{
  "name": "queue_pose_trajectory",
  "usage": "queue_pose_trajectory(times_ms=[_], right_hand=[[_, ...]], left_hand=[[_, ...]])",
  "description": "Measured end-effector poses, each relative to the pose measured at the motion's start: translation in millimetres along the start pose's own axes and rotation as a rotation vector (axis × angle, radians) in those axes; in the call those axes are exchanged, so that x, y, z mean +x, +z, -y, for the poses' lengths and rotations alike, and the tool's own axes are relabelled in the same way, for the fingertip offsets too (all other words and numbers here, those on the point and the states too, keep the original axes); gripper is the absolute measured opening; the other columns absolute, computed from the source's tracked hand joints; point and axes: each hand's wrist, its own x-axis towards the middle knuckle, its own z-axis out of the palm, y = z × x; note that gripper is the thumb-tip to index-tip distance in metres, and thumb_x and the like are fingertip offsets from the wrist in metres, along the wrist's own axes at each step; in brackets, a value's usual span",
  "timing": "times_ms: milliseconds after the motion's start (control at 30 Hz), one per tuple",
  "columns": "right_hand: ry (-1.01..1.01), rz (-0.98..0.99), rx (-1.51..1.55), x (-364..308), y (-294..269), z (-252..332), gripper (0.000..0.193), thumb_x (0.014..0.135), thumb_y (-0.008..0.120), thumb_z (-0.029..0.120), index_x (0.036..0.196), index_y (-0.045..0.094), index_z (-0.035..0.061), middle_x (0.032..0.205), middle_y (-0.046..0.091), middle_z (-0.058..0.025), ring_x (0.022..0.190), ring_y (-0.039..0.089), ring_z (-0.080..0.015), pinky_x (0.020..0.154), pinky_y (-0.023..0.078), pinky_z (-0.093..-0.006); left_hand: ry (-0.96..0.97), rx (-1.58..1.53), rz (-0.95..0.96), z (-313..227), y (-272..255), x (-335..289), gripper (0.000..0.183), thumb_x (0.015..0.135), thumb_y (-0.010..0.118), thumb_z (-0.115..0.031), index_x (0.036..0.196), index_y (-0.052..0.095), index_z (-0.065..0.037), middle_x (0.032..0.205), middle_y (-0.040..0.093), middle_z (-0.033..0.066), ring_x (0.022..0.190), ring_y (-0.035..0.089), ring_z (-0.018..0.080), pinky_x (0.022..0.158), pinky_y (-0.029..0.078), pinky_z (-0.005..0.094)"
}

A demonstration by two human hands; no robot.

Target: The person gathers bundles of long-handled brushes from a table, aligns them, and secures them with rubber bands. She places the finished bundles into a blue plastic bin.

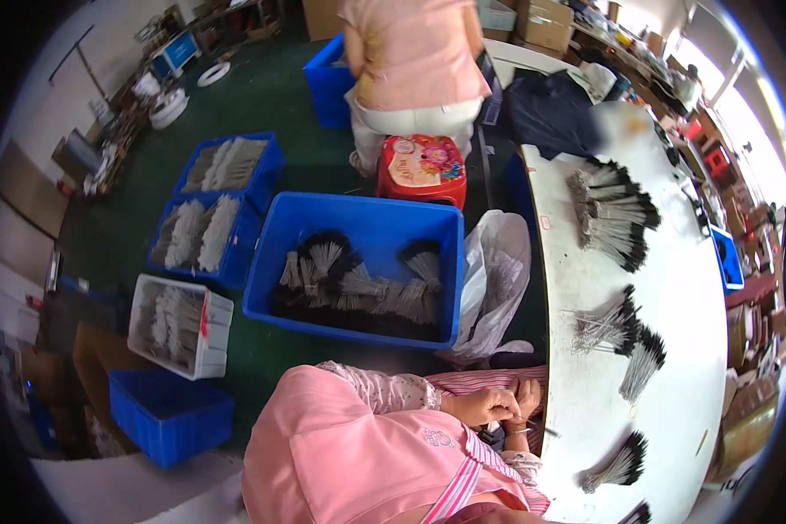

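My left hand [480,407] and my right hand [526,402] are close together over my lap, beside the near edge of the white table [681,349]. The fingers of both are curled in. Whatever they hold, if anything, is hidden or too small to name. On the table to my right lie bundles of thin pale rods with black ends: a large fanned pile [611,214] farther off, a middle bundle [607,323] with another bundle [644,362] touching it, and a nearer bundle [616,463].
A large blue bin [358,208] holds more black-ended bundles. Left of it stand blue crates [251,223], a white crate [183,367] of pale rods and a dark-looking blue bin [170,428]. A plastic bag [493,288], red stool [421,170] and bending person [419,52] are ahead.
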Motion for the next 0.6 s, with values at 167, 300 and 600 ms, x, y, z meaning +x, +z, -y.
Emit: queue_pose_trajectory(times_ms=[167, 300, 600], right_hand=[[0.0, -0.012, 0.077, -9, 4, -13, 0.007, 0.078, 0.064, 0.004, 0.078, 0.057, 0.0034, 0.065, 0.044, -0.0132, 0.058, 0.045, -0.0315, 0.052, 0.036, -0.044], [0.067, 0.013, 0.166, -23, 6, -19, 0.023, 0.084, 0.057, 0.025, 0.08, 0.053, 0.0025, 0.071, 0.045, -0.016, 0.062, 0.046, -0.0358, 0.053, 0.035, -0.0469], [0.094, 0.056, 0.167, -7, -7, -4, 0.007, 0.084, 0.06, 0.009, 0.083, 0.058, 0.0018, 0.072, 0.051, -0.0152, 0.068, 0.051, -0.0348, 0.059, 0.04, -0.0444]], left_hand=[[-0.121, 0.073, -0.049, 4, -2, 17, 0.006, 0.081, 0.069, -0.002, 0.086, 0.066, -0.003, 0.083, 0.058, 0.0067, 0.078, 0.057, 0.0166, 0.071, 0.046, 0.0279], [-0.271, -0.21, -0.253, 6, 3, 31, 0.009, 0.084, 0.069, -0.003, 0.084, 0.06, -0.001, 0.079, 0.06, 0.0039, 0.074, 0.06, 0.0105, 0.065, 0.049, 0.0253], [-0.564, -0.677, -0.561, -23, -34, 75, 0.015, 0.08, 0.071, -0.001, 0.089, 0.059, -0.003, 0.085, 0.063, 0.0062, 0.075, 0.064, 0.0152, 0.058, 0.056, 0.0286]])
